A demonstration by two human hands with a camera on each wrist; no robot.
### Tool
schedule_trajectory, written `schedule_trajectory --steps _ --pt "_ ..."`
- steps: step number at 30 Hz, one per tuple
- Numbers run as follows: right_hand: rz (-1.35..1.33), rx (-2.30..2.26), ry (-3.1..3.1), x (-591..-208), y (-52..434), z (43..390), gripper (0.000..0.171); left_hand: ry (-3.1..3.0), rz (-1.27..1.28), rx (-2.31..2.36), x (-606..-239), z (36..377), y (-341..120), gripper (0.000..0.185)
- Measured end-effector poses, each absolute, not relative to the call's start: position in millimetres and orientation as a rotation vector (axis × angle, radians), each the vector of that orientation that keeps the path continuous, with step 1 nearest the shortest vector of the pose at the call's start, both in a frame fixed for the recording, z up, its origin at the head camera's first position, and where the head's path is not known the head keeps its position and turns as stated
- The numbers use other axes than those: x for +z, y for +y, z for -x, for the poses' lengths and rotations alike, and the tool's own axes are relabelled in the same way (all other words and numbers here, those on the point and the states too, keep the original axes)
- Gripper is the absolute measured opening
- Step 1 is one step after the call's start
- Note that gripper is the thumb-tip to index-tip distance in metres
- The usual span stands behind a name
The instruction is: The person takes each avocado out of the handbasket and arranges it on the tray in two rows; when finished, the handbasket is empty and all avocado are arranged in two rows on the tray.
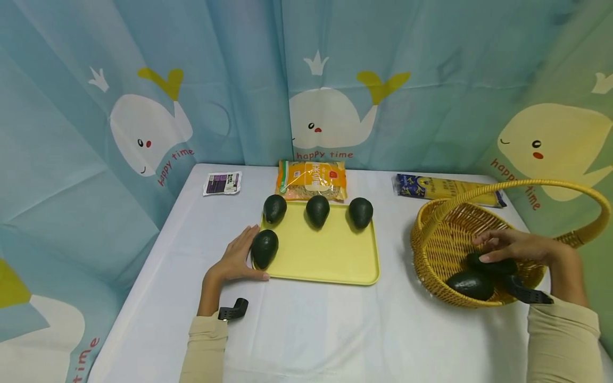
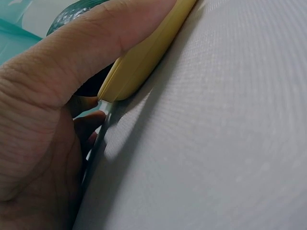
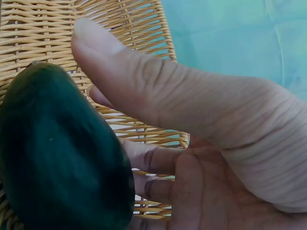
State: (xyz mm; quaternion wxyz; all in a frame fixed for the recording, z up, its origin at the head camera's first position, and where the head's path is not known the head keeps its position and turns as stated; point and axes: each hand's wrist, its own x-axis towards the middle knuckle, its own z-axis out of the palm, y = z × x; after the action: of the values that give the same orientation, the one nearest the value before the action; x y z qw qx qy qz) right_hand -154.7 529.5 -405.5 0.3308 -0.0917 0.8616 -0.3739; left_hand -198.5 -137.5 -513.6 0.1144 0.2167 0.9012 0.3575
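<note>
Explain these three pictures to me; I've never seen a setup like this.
No machine here: a person works bare-handed. The wide picture comes from a head camera looking forward and down; the two close-ups come from wrist cameras, left and right. On the white table lies a yellow tray with four avocados; toward the back are a small packet, an orange bag and a long packet. The left hand touches the tray's near left corner. The right hand reaches into a basket with two visible avocados, at the farther one; its thumb and fingers look spread, so nothing seems firmly held.
</note>
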Motion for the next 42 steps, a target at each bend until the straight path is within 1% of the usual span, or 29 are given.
schedule_trajectory --steps 3,7,10,15,23,27,37,42 --pt "0.235 -0.941 2.257 -407.0 528.5 155.6 0.037 2.645 -0.642 1.052 -514.2 197.8 -138.0 0.132" --pt "0.170 -0.828 2.304 -407.7 524.1 155.1 0.052 2.651 -0.653 1.058 -515.1 197.0 -138.2 0.133" --pt "0.151 -0.790 2.321 -407.2 521.7 153.8 0.057 2.652 -0.657 1.065 -515.0 196.5 -138.2 0.133" --pt "0.146 -0.788 2.329 -407.7 521.4 151.3 0.060 2.654 -0.656 1.064 -514.6 195.9 -138.0 0.132" --pt "0.077 -0.708 2.344 -409.0 523.4 149.4 0.060 2.651 -0.642 1.060 -515.6 194.2 -138.4 0.132" --pt "0.086 -0.666 2.351 -408.2 522.7 149.0 0.060 2.659 -0.644 1.051 -517.4 194.3 -138.8 0.132" --pt "0.016 -0.735 2.248 -405.2 524.7 151.5 0.062 2.663 -0.662 1.062 -515.9 195.7 -137.4 0.132" --pt "-0.002 -0.758 2.242 -406.1 524.6 152.6 0.060 2.660 -0.655 1.058 -513.6 196.4 -137.1 0.132"
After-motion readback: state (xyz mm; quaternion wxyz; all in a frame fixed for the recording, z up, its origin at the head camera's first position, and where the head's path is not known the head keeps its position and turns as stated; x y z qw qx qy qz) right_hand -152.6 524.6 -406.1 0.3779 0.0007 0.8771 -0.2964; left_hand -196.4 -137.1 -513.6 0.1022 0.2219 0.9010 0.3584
